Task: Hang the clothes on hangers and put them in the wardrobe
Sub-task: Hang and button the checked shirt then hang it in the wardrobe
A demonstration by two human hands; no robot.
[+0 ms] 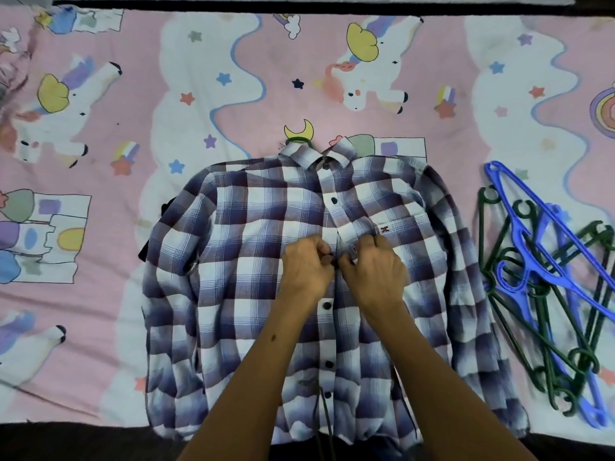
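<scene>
Shirt (266, 261) lies flat on the bed (116, 161), front up, collar away from me and hem toward me, so its long axis runs straight out from my body along the button placket. A green hook (298, 140) pokes out past the collar, so I judge a hanger is already inside. My hands meet at the placket, about mid-chest on the shirt: left hand (307, 266) on the shirt's left edge of the placket, right hand (374, 271) on the other, fingertips curled and pinching the cloth at what looks like a button; the button itself is hidden under my fingers, so I cannot tell whether it is through its hole. Both hands are equally near; neither has to reach. Dark buttons show along the placket above and below my hands, all on that same line, so the next move should travel along it rather than sideways. Beside the shirt's right sleeve a pile of hangers (545, 294), green and blue, lies tangled on the bed. No wardrobe is in view.
</scene>
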